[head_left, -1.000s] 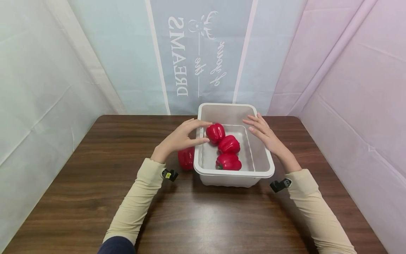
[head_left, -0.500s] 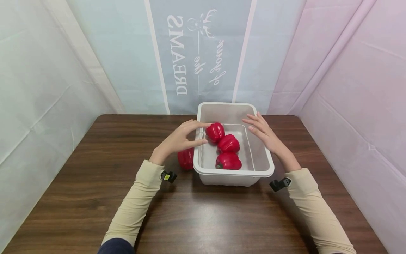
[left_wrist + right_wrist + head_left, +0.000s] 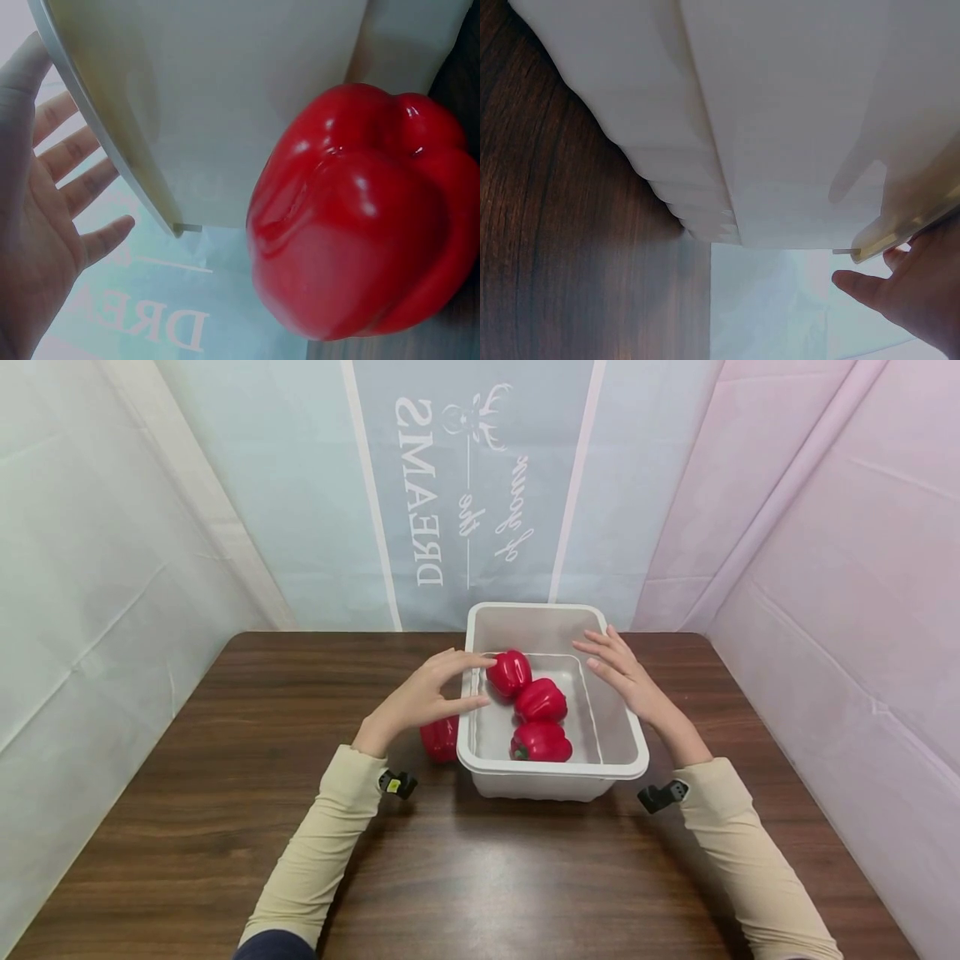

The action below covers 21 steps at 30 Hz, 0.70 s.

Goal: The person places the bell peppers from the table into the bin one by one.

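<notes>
A white plastic bin (image 3: 555, 769) stands on the table with three red bell peppers inside: one at the back left (image 3: 510, 673), one in the middle (image 3: 542, 701) and one near the front (image 3: 542, 742). A fourth red bell pepper (image 3: 440, 740) lies outside, against the bin's left side; it looms large in the left wrist view (image 3: 364, 217). My left hand (image 3: 423, 693) hovers over the left rim, fingers spread and holding nothing. Over the right rim is my right hand (image 3: 630, 681), fingers extended and also holding nothing. Whether either touches the rim, I cannot tell.
The brown wooden table (image 3: 465, 893) extends to both sides and in front of the bin. Behind it hangs a pale blue cloth (image 3: 480, 493) with mirrored lettering. White cloth walls (image 3: 840, 610) close off the left and right sides.
My left hand has shifted slightly left and toward me, still spread. The right hand, bin and peppers look unmoved.
</notes>
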Motion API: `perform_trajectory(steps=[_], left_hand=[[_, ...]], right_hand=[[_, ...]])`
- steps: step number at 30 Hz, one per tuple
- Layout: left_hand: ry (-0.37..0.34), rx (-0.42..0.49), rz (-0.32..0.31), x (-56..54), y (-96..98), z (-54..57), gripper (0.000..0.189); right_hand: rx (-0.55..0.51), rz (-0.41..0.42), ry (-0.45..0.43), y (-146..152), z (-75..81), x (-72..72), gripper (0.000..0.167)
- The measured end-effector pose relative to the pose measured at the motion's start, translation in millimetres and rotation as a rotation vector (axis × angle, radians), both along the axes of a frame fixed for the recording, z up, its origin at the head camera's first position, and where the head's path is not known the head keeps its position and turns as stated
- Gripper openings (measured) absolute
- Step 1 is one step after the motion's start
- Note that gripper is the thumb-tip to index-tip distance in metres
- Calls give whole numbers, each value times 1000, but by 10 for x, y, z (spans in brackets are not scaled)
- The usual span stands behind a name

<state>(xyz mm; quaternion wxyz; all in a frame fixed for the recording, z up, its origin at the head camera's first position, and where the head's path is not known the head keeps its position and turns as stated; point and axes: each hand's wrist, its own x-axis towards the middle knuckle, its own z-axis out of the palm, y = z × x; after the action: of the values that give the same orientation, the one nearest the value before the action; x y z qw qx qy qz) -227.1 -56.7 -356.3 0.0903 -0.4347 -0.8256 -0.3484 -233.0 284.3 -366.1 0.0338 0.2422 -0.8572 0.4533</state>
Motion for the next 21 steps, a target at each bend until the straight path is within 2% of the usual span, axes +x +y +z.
perform_trajectory(steps=[5, 15, 17, 21], left_hand=[[-16, -6, 3, 17, -16, 2, 56], [-4, -6, 9, 27, -31, -27, 56], [-11, -7, 10, 28, -33, -26, 56], [-25, -12, 7, 31, -41, -31, 57]], right_hand=[[1, -7, -10, -3, 5, 1, 42], [8, 2, 13, -8, 18, 4, 40], [9, 6, 15, -17, 46, 18, 40], [2, 17, 6, -102, 207, 144, 40]])
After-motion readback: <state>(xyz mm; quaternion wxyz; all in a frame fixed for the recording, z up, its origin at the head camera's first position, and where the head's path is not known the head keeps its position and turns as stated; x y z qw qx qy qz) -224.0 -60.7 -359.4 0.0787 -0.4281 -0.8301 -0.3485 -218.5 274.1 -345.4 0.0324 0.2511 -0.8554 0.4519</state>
